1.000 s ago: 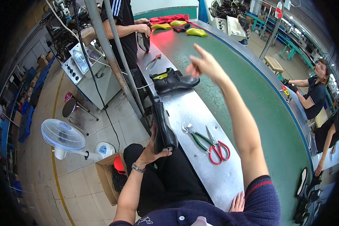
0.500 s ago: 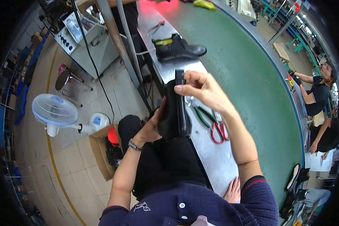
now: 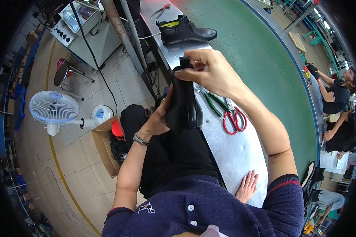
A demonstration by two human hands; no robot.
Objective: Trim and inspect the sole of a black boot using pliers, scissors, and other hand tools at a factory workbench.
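Far left: white standing fan [image 3: 54, 108] on the tiled floor, a round stool [image 3: 65, 71] behind it, a grey control cabinet [image 3: 87, 29] up top, an open cardboard box [image 3: 106, 146] by the person's knee.

Left hand [image 3: 156, 120], watch on the wrist, cups the black boot [image 3: 182, 104] from the side, fingers wrapped on the leather; grip closed on it. A second ago this hand held the boot alone, low at the lap edge, while the right arm was stretched out toward the belt. Now the boot is up in front of the chest, over the worktop edge, upright with the shaft top high.

Right hand [image 3: 211, 73] has come back and pinches the boot's top edge or pull tab, thumb and fingers pressed together on it. Judging by that, both hands are now working on the one boot, likely checking or adjusting the opening.

Right of that: red-handled scissors [image 3: 229, 114] flat on the steel worktop [image 3: 233, 154], just beside the boot. A second black boot [image 3: 186, 32] sits farther up the worktop. Green conveyor belt [image 3: 265, 59] runs alongside. A third hand [image 3: 247, 185], someone else's, rests on the worktop low down. Seated workers [image 3: 336, 94] at far right, factory line behind.
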